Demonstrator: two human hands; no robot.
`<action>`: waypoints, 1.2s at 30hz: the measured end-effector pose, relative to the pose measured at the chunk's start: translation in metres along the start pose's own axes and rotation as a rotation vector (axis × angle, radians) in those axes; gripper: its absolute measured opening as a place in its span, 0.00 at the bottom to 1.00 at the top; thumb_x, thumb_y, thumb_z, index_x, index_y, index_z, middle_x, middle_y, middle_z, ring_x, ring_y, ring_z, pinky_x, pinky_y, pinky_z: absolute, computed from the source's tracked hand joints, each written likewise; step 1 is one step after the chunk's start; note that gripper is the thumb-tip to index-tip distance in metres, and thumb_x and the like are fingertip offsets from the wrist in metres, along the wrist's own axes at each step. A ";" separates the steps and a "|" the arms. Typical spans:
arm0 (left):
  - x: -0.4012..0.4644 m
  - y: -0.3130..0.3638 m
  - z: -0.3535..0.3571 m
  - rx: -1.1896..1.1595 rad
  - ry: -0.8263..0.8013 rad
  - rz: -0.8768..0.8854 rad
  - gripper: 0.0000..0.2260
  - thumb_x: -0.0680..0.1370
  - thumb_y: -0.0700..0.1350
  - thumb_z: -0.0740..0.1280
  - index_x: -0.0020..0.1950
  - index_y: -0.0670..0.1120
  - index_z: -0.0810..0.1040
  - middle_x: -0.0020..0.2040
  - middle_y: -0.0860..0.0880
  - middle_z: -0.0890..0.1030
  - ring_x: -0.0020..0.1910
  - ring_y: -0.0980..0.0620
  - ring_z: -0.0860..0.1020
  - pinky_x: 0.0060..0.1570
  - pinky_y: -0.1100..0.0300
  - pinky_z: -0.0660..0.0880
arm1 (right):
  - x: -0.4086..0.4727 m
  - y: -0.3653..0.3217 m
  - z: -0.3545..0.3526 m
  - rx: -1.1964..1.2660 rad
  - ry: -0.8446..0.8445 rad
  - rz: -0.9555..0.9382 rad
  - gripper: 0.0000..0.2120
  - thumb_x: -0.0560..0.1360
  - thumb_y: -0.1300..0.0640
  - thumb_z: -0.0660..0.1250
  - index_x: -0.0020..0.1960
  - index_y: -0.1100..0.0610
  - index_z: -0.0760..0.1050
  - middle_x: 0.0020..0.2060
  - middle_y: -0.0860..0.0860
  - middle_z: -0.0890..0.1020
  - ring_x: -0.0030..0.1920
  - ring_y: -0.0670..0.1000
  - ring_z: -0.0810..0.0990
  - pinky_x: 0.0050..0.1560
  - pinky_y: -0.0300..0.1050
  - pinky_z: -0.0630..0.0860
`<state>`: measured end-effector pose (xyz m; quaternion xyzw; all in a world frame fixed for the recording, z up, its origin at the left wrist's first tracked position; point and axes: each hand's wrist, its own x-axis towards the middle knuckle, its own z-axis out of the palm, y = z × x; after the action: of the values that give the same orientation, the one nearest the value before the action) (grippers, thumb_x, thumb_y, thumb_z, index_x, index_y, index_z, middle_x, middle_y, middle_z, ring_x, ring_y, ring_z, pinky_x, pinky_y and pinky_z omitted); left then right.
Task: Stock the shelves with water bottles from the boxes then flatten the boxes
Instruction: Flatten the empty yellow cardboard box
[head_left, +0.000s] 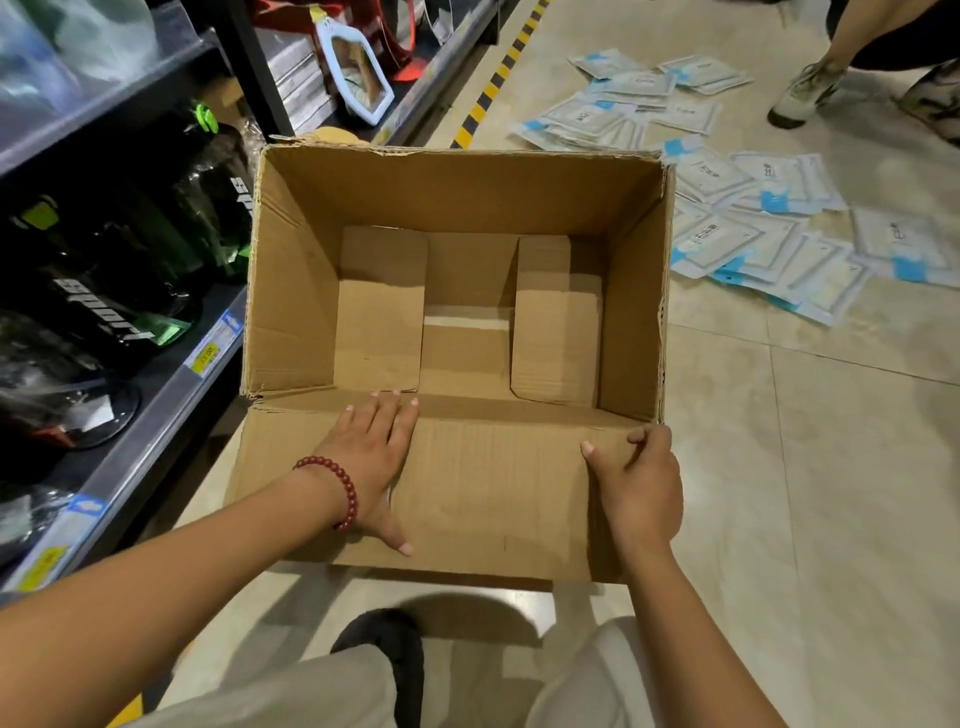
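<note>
Your left hand (371, 449), the one with the red bead bracelet (337, 486), lies flat with fingers spread on the near flap of the open brown cardboard box (631, 291). Your right hand (638, 486) pinches that flap's right corner, thumb on top, fingers curled round the edge. The box sits on the beige tiled floor (810, 493) beside the grey metal shelf (156, 410), which holds dark bottles (111, 291), probably sports ones, hard to say through the wrap. White and blue packets (753, 228) are scattered past the box.
</note>
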<state>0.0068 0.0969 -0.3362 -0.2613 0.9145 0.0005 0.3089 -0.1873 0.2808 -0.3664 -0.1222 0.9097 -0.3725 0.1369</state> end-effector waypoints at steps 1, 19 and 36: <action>-0.003 0.002 0.002 0.006 -0.011 0.004 0.68 0.56 0.77 0.67 0.72 0.43 0.26 0.75 0.41 0.31 0.74 0.40 0.34 0.73 0.44 0.40 | 0.000 0.000 -0.002 -0.018 -0.010 -0.001 0.21 0.71 0.46 0.71 0.55 0.55 0.67 0.50 0.54 0.78 0.47 0.56 0.75 0.35 0.44 0.64; -0.028 0.039 0.026 0.096 -0.161 0.146 0.63 0.62 0.65 0.72 0.74 0.46 0.27 0.74 0.36 0.31 0.73 0.32 0.35 0.71 0.34 0.48 | 0.005 0.018 -0.014 -0.210 -0.315 0.011 0.17 0.71 0.50 0.72 0.47 0.58 0.67 0.48 0.58 0.75 0.43 0.56 0.74 0.33 0.44 0.64; 0.003 0.015 0.021 0.263 -0.044 0.107 0.22 0.80 0.51 0.60 0.73 0.49 0.62 0.76 0.44 0.58 0.74 0.43 0.59 0.71 0.48 0.60 | 0.006 0.021 -0.041 0.122 -0.127 -0.189 0.33 0.74 0.52 0.70 0.74 0.52 0.59 0.71 0.51 0.64 0.68 0.53 0.69 0.66 0.53 0.70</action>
<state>0.0095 0.1114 -0.3579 -0.1695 0.9123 -0.0974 0.3598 -0.2092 0.3197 -0.3546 -0.2221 0.8594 -0.4296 0.1659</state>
